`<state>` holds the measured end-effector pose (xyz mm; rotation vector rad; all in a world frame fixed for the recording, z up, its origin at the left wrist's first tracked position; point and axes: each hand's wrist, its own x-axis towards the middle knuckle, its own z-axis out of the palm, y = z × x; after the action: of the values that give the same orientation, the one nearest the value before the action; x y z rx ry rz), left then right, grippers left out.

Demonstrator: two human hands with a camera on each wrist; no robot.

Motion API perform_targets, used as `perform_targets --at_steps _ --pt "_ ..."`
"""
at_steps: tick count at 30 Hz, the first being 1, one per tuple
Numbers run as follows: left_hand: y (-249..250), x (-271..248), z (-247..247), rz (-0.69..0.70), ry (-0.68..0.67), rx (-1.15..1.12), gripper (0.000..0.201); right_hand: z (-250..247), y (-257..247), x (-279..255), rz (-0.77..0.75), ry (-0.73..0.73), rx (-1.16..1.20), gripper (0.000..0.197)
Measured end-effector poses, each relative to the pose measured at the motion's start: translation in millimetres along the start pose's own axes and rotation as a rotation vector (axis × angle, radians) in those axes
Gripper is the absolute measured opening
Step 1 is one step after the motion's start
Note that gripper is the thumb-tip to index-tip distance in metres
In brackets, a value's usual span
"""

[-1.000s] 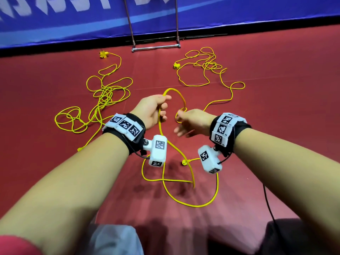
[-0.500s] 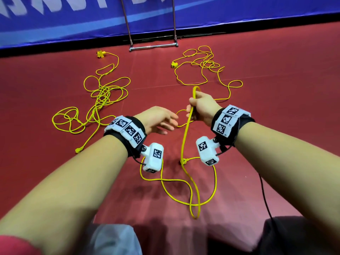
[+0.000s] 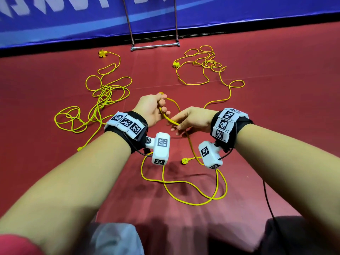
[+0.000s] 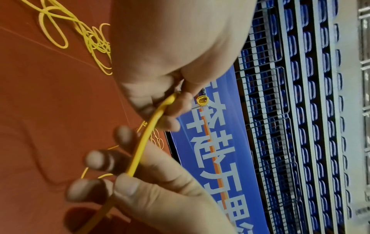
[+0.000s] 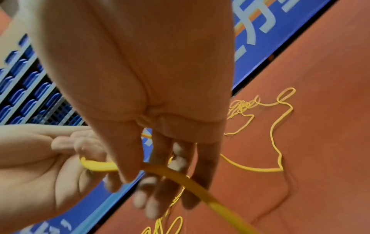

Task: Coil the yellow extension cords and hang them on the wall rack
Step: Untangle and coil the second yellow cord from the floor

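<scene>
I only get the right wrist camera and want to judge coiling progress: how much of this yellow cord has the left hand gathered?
Observer: Little. The head view shows one small loop of the thin yellow extension cord in the left hand's grip; most of it lies on the red floor.
Operator: Where's its plug?
Observer: The yellow plug lies on the floor, below the right hand.
Operator: Rack in sight?
Observer: A grey metal frame stands ahead against the blue banner.
</scene>
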<state>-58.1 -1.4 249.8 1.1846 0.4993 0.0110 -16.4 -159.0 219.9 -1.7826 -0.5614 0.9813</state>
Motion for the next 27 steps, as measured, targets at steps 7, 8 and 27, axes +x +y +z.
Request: perform_targets --at_steps 7,8,27 --pt "1 -10 1 0.050 -0.365 0.351 0.025 -24 -8 6 0.060 0.295 0.873 0.024" --pt "-1 -11 1 0.033 -0.423 0.425 0.025 -31 -10 5 0.027 0.347 0.982 0.028" --pt "-1 7 -16 -0.185 -0.150 0.115 0.033 5 7 10 -0.076 0.000 -0.129 0.033"
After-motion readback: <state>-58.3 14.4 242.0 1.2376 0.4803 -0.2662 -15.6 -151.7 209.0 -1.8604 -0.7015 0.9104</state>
